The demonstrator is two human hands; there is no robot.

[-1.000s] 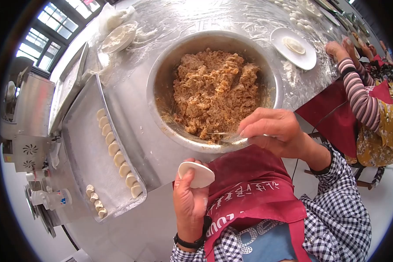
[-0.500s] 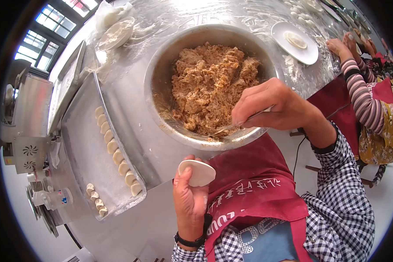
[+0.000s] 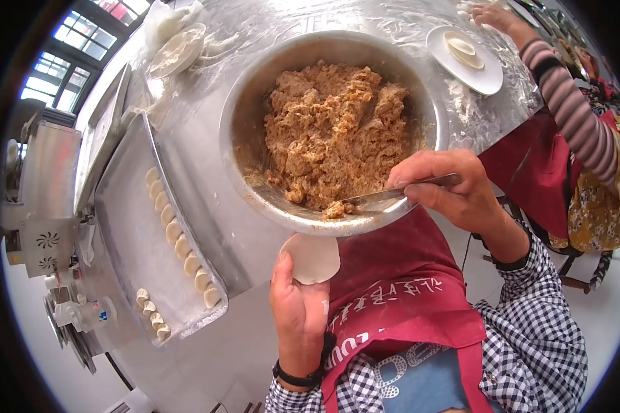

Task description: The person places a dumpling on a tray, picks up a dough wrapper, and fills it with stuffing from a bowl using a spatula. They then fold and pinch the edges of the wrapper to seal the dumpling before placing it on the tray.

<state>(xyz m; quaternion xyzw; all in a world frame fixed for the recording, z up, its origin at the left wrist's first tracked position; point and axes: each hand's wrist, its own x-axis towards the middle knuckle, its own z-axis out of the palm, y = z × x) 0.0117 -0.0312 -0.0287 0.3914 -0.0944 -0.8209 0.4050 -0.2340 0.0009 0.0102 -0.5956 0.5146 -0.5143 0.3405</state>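
A flat round dough wrapper [image 3: 313,259] rests on the fingers of my left hand [image 3: 297,303], with the thumb at its left edge, just below the bowl. My right hand [image 3: 455,189] grips a thin metal spatula [image 3: 393,195] over the near right rim of the large metal bowl [image 3: 235,199]. Brown minced filling [image 3: 334,131] is heaped in the bowl, and the spatula's tip carries a small lump of it [image 3: 337,209] near the rim.
Left of the bowl, a metal tray [image 3: 127,234] holds several dumplings [image 3: 174,230]. A white plate [image 3: 486,76] with wrappers [image 3: 463,49] lies upper right. A floury plate [image 3: 178,51] lies upper left. A co-worker's striped sleeve [image 3: 572,96] reaches over the table's right side.
My right hand has moved slightly right, and the spatula now shows a lump of filling at its tip. The wrapper in my left hand lies flatter and higher. The co-worker's arm has reached further up.
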